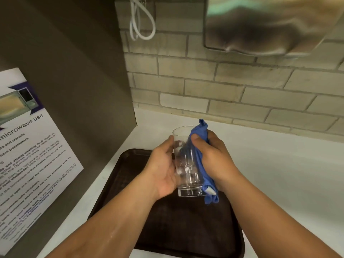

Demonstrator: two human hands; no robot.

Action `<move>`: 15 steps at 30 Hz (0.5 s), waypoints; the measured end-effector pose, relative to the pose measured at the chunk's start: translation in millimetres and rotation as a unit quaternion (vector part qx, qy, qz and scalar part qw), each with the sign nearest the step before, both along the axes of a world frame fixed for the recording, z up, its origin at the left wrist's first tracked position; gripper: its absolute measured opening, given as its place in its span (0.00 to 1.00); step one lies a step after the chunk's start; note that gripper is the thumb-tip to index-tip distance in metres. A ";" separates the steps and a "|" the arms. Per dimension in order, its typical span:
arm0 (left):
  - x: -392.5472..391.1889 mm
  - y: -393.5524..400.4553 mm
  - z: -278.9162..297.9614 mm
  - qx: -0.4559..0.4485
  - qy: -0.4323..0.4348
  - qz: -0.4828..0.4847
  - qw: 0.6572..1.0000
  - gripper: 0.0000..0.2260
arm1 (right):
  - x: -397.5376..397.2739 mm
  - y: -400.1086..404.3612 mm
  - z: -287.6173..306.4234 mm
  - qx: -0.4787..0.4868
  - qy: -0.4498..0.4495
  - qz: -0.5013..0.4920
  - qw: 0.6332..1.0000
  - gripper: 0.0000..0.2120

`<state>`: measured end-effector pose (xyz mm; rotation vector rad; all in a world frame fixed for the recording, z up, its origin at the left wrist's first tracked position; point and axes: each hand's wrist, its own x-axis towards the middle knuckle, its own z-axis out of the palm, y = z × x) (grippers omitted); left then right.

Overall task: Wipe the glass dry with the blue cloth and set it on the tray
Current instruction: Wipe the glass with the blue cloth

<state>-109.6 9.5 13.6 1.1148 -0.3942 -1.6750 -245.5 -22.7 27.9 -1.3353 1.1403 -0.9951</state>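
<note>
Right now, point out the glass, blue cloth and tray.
glass [188,164]: head view, clear side wall.
blue cloth [200,133]: head view, upper fold by the rim.
tray [186,229]: head view, bare dark floor.

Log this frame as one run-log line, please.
phase: wiping | left hand: holds glass | right hand: presses blue cloth on glass | tray: below, bare
</note>
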 end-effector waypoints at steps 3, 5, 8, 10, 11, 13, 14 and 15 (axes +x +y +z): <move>-4.9 7.0 -3.9 -0.005 0.004 -0.010 1.000 0.31 | 2.4 2.7 -0.9 0.027 -0.047 -0.001 0.999 0.19; -6.0 8.6 -5.2 -0.004 0.022 -0.011 1.000 0.33 | 4.7 3.7 -0.6 0.040 -0.063 -0.006 0.997 0.19; -4.3 7.5 -7.9 -0.013 0.025 -0.005 1.000 0.30 | 2.6 2.9 -1.7 0.029 -0.052 -0.017 0.998 0.14; -3.2 6.0 -10.0 -0.014 0.014 0.000 1.000 0.29 | -2.3 1.2 -10.0 0.024 -0.042 -0.023 0.999 0.11; -2.1 5.3 -8.9 -0.013 0.006 0.007 1.000 0.29 | -5.4 2.0 -16.3 0.026 -0.034 -0.016 0.999 0.16; 2.1 1.8 -4.3 -0.004 -0.017 0.040 0.999 0.30 | -7.6 12.7 -23.9 0.026 -0.025 0.037 0.999 0.18; 4.5 0.0 -0.9 0.002 -0.032 0.058 0.998 0.29 | -6.8 21.7 -26.3 0.019 -0.015 0.079 0.997 0.14; 6.7 -1.3 1.3 0.005 -0.047 0.069 0.996 0.29 | -5.8 30.8 -28.8 0.010 0.006 0.120 0.993 0.14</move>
